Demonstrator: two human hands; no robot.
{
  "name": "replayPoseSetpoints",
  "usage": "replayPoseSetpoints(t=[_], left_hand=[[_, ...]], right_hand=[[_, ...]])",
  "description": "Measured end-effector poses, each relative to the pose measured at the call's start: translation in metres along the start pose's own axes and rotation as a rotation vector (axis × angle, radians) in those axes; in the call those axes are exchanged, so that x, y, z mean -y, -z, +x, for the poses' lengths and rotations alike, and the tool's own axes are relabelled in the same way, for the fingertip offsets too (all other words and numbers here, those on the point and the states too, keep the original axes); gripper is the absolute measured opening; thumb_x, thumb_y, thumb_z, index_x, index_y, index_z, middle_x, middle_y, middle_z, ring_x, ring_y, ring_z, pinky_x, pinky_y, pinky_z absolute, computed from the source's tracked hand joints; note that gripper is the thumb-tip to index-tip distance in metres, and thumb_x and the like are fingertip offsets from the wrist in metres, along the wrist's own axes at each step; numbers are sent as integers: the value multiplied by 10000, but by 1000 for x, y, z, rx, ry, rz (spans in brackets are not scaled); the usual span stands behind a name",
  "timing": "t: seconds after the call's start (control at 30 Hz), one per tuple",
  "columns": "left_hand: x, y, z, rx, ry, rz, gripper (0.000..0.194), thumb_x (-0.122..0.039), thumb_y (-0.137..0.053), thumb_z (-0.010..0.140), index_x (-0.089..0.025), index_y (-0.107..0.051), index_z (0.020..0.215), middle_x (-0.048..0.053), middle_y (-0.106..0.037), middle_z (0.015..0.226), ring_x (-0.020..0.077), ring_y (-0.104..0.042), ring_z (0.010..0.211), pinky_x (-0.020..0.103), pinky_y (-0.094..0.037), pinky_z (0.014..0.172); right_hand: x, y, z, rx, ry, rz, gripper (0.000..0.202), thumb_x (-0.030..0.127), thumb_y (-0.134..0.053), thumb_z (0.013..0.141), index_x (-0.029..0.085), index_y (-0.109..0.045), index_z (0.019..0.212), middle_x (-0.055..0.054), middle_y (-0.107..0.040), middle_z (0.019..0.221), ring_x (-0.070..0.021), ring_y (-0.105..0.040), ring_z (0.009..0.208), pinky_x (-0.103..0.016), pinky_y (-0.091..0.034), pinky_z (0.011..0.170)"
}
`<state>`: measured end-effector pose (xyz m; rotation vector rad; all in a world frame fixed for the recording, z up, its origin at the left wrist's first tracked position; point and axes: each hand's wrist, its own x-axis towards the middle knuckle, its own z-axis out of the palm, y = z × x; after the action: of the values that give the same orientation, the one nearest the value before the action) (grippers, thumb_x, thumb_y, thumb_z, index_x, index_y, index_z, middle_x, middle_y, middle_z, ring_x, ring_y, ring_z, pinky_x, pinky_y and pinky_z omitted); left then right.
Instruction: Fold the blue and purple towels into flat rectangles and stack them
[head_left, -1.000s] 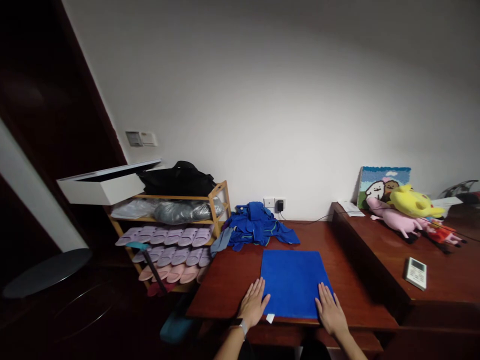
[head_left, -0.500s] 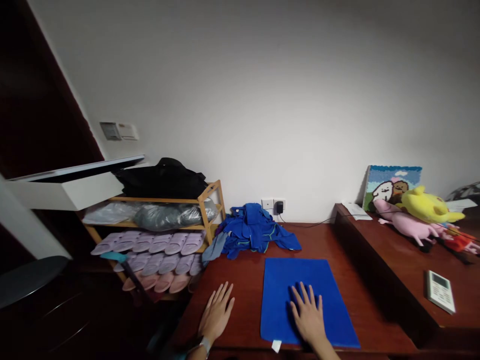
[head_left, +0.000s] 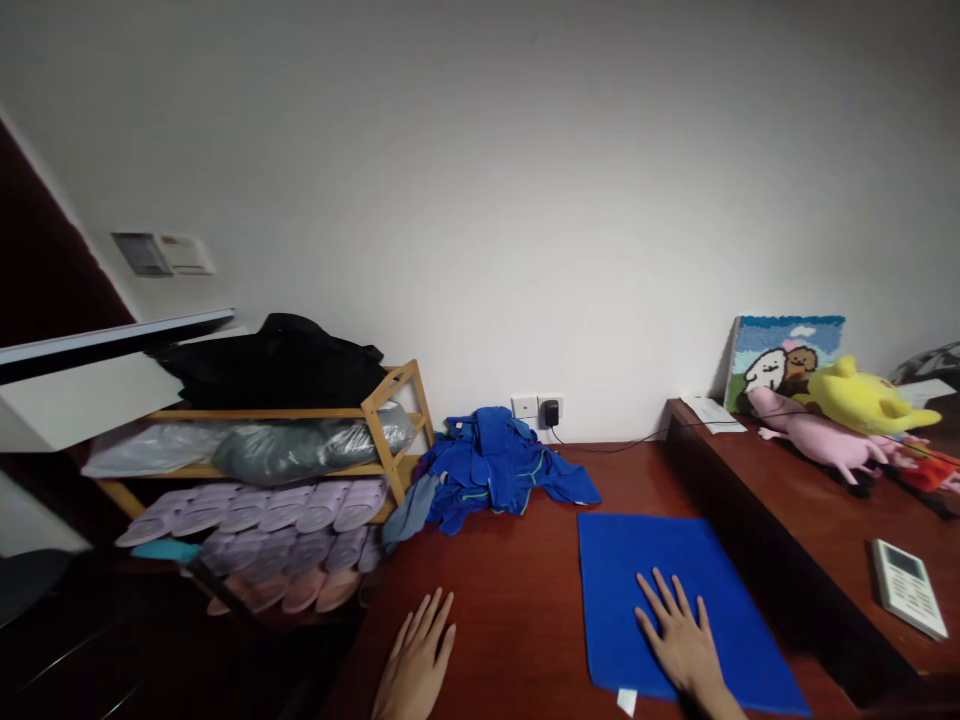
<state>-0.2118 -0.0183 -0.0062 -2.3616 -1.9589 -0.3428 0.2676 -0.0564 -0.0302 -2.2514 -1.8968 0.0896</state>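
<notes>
flatly, the right hand (head_left: 681, 640) spreads on blue cloth (head_left: 660, 600).

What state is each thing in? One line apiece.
Blue cloth: spread flat
Left hand: open, palm down
Right hand: open, palm down on cloth
Blue clothes: crumpled heap
Black charger: plugged in
Picture: propped upright
Keypad device: lying face up
Black bag: slumped
Slippers: lined in rows
</notes>
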Motion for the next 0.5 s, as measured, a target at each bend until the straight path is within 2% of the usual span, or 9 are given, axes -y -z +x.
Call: replayPoseSetpoints(t=[0.13,0.33,0.5], left_hand=[[2,-4,-1,-28,-3,7,548,-410,-367,1014,-286,-422,1545,-5,-406,1615,219,-385,1491,471,-348,1230],[11,-16,-4,-64,-5,19,563,-411,-384,1011,-322,-372,1566,-22,-397,1623,229,-408,1480,471,-405,1197],[25,-31,-4,-69,-16,42,559,-408,-395,1004,-349,-379,1559,-50,-415,1609,227,-428,1468,459,-457,1161]], right_hand=[[-22,4,52,45,-13,-26,661,725,-262,964,472,-225,1573,79,-244,1678,-291,-159,1562,-637,-97,1239],[-26,1,143,90,4,-78,624,680,-252,989,482,-194,1577,85,-203,1695,-264,-121,1570,-596,-76,1242],[-35,-6,202,101,21,-92,610,673,-240,992,499,-184,1575,81,-199,1699,-262,-115,1569,-593,-78,1234]])
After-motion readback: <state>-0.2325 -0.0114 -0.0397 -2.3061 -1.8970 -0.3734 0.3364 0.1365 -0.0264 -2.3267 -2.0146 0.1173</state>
